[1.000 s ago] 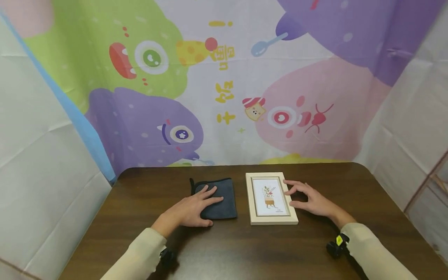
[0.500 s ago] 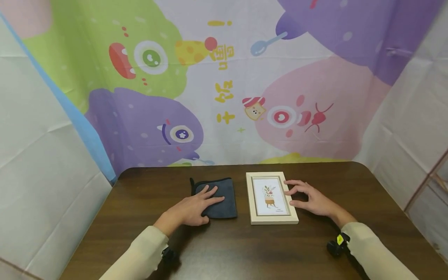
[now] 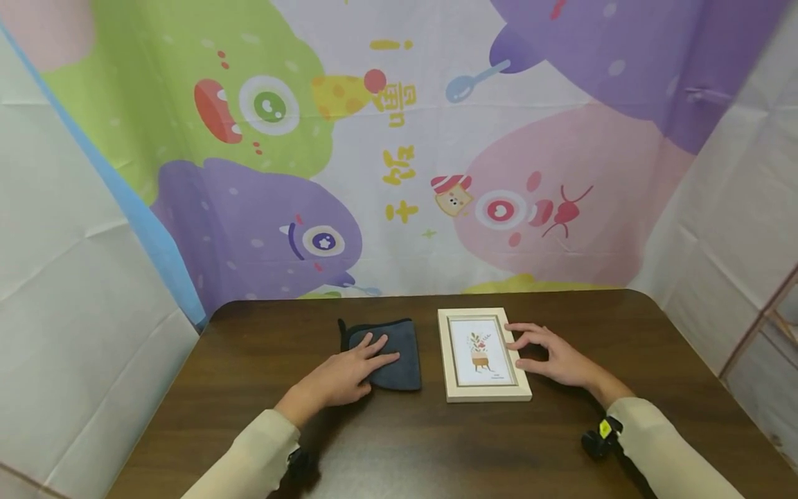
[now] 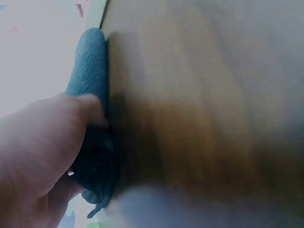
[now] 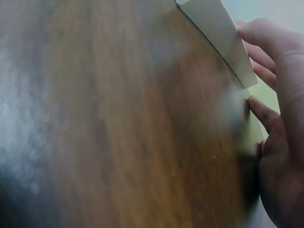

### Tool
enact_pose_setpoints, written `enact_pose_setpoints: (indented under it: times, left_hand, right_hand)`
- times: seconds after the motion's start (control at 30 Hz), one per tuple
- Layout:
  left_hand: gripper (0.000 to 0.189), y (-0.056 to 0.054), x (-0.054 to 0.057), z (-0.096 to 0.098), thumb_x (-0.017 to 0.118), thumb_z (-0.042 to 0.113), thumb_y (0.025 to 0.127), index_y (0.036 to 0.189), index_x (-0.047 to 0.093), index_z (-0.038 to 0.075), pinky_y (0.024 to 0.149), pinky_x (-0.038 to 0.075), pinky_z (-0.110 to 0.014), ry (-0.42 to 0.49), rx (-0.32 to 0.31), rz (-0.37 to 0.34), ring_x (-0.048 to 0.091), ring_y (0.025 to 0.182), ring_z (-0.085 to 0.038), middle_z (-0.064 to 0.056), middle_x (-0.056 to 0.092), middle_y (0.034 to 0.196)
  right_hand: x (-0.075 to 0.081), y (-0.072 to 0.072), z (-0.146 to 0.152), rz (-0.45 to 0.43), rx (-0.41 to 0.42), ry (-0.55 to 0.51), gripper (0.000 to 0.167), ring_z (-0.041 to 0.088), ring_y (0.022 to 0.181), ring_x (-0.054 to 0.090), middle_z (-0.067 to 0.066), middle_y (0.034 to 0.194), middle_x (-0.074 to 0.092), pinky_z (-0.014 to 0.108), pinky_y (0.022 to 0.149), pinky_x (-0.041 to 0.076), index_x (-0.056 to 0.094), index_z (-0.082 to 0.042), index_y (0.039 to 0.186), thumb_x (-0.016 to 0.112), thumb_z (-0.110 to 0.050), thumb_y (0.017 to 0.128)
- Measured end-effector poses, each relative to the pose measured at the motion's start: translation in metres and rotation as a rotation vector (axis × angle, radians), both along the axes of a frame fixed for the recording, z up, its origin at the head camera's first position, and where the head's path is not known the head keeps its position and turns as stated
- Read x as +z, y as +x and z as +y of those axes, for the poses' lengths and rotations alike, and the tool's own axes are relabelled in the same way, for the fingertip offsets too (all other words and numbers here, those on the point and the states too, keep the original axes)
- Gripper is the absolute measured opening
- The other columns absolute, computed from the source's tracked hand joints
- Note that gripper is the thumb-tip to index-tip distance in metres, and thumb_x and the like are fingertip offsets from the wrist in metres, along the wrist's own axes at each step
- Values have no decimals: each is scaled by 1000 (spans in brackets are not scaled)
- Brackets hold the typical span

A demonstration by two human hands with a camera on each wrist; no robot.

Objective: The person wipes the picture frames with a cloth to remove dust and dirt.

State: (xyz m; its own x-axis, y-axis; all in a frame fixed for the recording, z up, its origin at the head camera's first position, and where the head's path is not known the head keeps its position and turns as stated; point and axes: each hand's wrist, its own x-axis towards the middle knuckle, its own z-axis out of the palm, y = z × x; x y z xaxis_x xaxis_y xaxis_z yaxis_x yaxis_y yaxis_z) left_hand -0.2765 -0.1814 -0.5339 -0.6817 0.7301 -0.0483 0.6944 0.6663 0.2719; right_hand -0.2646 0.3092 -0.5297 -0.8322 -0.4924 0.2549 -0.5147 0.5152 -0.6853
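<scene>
We see a dark blue-grey, folded fabric cloth with black edging (image 3: 402, 371) lying on the left half of the table, a small loop at its far left corner. Our left hand (image 3: 337, 378) rests on it, fingers spread apart across the top, thumb against its near edge. Just to the cloth's right, apart from it, lies a cream rectangular picture frame (image 3: 489, 396) showing a potted-plant print. Our right hand (image 3: 561, 357) touches its right edge, thumb and fingers apart. Beneath is a dark brown wood-grain table (image 3: 436, 450); behind it hangs a white fabric backdrop with colourful cartoon monsters (image 3: 399, 267).
</scene>
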Motion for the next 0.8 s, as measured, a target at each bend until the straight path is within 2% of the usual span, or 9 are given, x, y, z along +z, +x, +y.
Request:
enact_pose_setpoints:
  times: [0.03,0.07,0.1,0.23,0.27,0.37,0.7,0.77,0.8]
  left_hand:
    - [86,0,-5,-2,73,10,105,178,35,38,54,42,-30,-4,-13,46,26,173,-52,-16,26,189]
    - [88,1,-4,-1,74,6,103,177,37,38,51,41,-29,10,-3,47,31,171,-54,-18,30,187]
    - [89,-1,-11,-2,74,5,103,177,37,38,51,41,-27,11,-11,81,33,170,-53,-17,32,187]
    - [83,-8,-23,-2,75,4,104,174,44,35,50,39,-20,-33,-12,220,47,165,-45,-13,42,183]
    - [81,-13,-29,-2,75,4,103,172,46,36,49,37,-17,-27,-6,224,51,162,-46,-12,45,181]
    - [75,-17,-33,0,74,4,103,168,53,34,47,34,-15,-34,5,260,58,156,-44,-11,50,177]
    - [71,-21,-33,1,74,6,104,166,55,35,45,34,-16,-28,-9,297,63,152,-45,-13,55,174]
    - [68,-16,-25,2,75,5,103,163,58,32,45,37,-19,10,-20,292,66,148,-47,-16,59,170]
    - [66,-14,-21,2,74,4,103,162,60,30,45,41,-22,22,-31,316,68,145,-47,-17,62,167]
  right_hand:
    - [0,0,0,-5,1,-2,21,27,150,54,23,162,63,85,121,25,81,-23,116,86,-13,98]
    - [0,0,-1,-8,3,-5,21,30,151,53,24,162,62,87,122,22,81,-23,116,86,-13,98]
    - [0,0,0,-13,3,-8,21,31,151,53,25,163,62,89,122,20,81,-23,116,86,-12,98]
    - [0,0,0,-20,2,-13,21,30,152,52,26,163,61,93,121,14,80,-22,116,86,-12,98]
    - [-1,0,0,-20,3,-13,21,29,152,52,26,163,61,94,121,14,80,-22,116,86,-12,98]
    - [-1,0,-1,-21,5,-13,21,24,152,51,26,163,61,94,121,13,80,-22,116,86,-12,98]
    - [-2,-1,0,-20,13,-25,21,18,153,50,27,163,60,96,120,11,80,-23,114,86,-11,98]
    - [-3,-2,0,-19,17,-26,21,15,153,50,27,163,60,96,120,10,79,-23,114,86,-11,98]
    - [-3,-2,0,-19,18,-26,21,13,153,49,27,163,60,97,119,10,79,-24,113,86,-11,98]
